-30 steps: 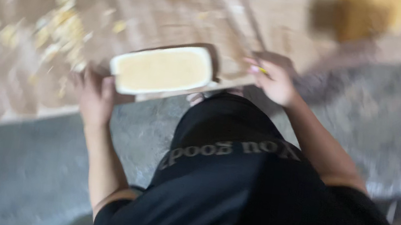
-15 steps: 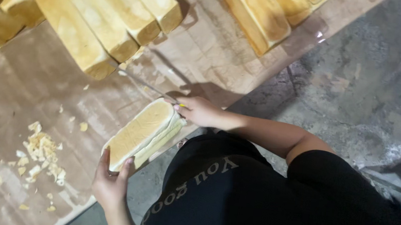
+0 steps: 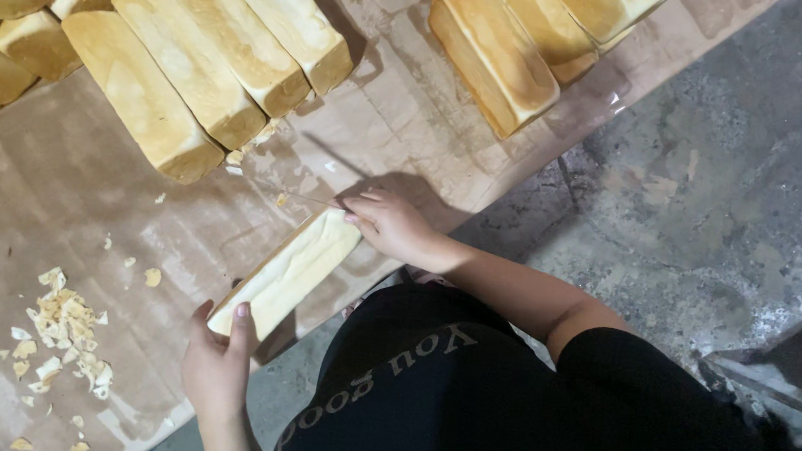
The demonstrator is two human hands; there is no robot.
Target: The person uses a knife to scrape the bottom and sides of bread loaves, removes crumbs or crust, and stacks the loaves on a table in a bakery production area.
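Pale cream loaf [image 3: 290, 271] with a slightly tan edge, lying on brown paper sheets [image 3: 52, 196] that show a faint grid of fold creases. Other loaves [image 3: 206, 37] golden-brown on top, lighter yellow on the sides; crumbs [image 3: 57, 327] pale yellow-white. Shirt [image 3: 460, 414] black with light grey lettering, floor [image 3: 729, 172] mottled grey.

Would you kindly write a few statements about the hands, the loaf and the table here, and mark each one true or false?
1. The left hand holds the near end of a long pale loaf. True.
2. The right hand rests at the loaf's far end. True.
3. The crumbs lie on the grey floor. False: they lie on the brown table cover.
4. The other loaves are wrapped in bags. False: they lie bare.
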